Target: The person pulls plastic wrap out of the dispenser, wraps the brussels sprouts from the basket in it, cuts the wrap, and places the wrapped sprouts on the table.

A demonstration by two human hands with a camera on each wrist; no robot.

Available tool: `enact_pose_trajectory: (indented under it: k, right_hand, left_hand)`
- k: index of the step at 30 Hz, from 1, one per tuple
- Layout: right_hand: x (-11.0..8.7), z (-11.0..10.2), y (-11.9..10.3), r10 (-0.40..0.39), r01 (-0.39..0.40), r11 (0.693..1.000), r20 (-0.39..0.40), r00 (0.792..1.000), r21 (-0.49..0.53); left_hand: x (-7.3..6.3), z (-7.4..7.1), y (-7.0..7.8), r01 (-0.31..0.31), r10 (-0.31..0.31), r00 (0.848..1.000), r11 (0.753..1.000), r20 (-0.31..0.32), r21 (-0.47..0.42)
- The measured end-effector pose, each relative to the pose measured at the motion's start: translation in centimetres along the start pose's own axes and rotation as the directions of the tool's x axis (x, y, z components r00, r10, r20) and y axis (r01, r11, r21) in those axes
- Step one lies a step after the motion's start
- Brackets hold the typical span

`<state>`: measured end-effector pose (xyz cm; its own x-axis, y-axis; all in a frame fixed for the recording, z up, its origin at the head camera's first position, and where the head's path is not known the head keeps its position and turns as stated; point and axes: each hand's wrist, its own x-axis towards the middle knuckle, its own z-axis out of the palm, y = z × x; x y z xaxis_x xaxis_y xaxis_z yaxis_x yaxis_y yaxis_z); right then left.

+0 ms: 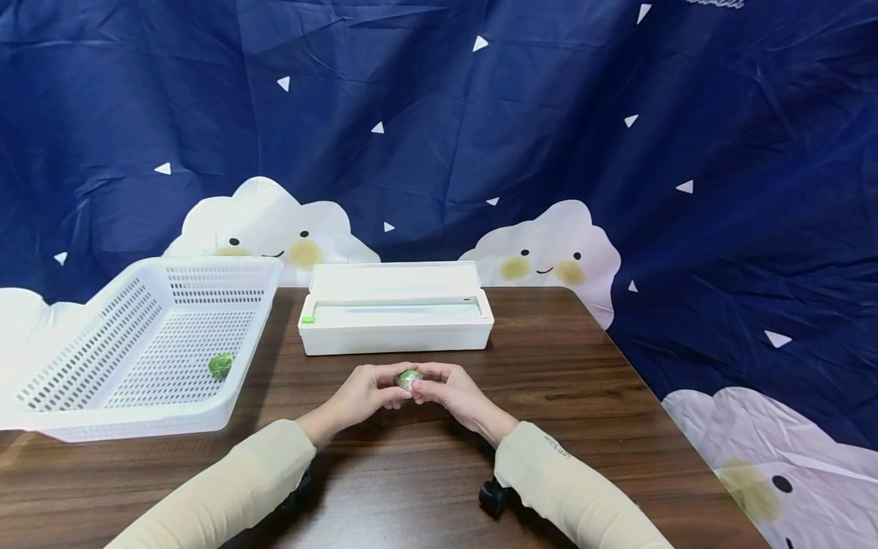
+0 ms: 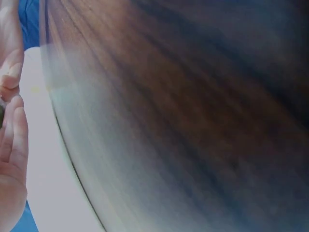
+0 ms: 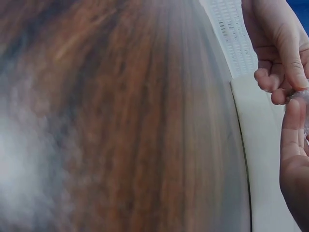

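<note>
So there's one small green roundish bit [image 1: 408, 380] right between the hands, and neither hand is closer, since both are touching it. The left hand [image 1: 366, 393] pinches it from its left and the right hand [image 1: 459, 393] pinches it from its right, thumbs on the near side. It looks pretty much round, so I can't pick out a long axis. Seems to have crinkly clear film [image 3: 304, 95] on it, from the right wrist view anyway.

Just beyond both hands is one long white box [image 1: 398, 341], lying left to right, one lid [image 1: 394, 278] propped up at the back, one bright green tab [image 1: 309, 319] at its left end. Off to the left of the left hand is one white basket [image 1: 137, 419] with a single green piece [image 1: 221, 366] in it, by the wall nearest the hands. All on one brown wood table [image 1: 583, 381], one blue backdrop [image 1: 411, 46] behind.
</note>
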<state>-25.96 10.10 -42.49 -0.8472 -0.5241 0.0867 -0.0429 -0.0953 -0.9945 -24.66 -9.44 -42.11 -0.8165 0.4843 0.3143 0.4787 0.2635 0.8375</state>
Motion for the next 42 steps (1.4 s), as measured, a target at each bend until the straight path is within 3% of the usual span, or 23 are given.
enact_pose_trajectory:
  k: [9, 15, 21, 25, 31, 37, 42]
  right_hand:
    - [0.1, -0.3, -0.2, 0.065, -0.068, 0.991, 0.031, 0.997, 0.113]
    - [0.0, -0.7, -0.3, 0.064, -0.077, 0.979, 0.074, 0.995, 0.188]
    - [-0.1, -0.7, -0.1, 0.088, -0.083, 0.959, -0.004, 0.996, 0.272]
    - [0.0, -0.3, -0.1, 0.107, -0.082, 0.960, -0.081, 0.991, 0.267]
    - [0.1, 0.2, -0.1, 0.111, -0.068, 0.962, -0.153, 0.982, 0.265]
    - [-0.1, 0.3, -0.3, 0.095, -0.070, 0.972, -0.099, 0.991, 0.224]
    - [-0.3, 0.2, -0.5, 0.073, -0.069, 0.975, -0.014, 0.997, 0.211]
  left_hand:
    - [-0.2, 0.0, 0.1, -0.003, 0.002, 1.000, 0.996, 0.010, 0.086]
    - [0.0, 0.1, 0.1, 0.044, -0.044, 0.999, 0.998, -0.008, 0.051]
    - [0.1, 0.2, 0.3, -0.006, 0.005, 1.000, 0.999, 0.014, 0.038]
    - [0.1, 0.3, 0.3, -0.045, 0.045, 0.999, 0.999, 0.013, 0.029]
    - [0.1, 0.4, 0.1, -0.053, 0.053, 0.999, 0.998, -0.009, -0.024]
    - [-0.3, 0.3, 1.4, -0.044, 0.043, 0.998, 0.999, -0.034, -0.028]
    - [-0.3, 0.2, 0.6, -0.040, 0.045, 0.997, 0.996, -0.067, 0.085]
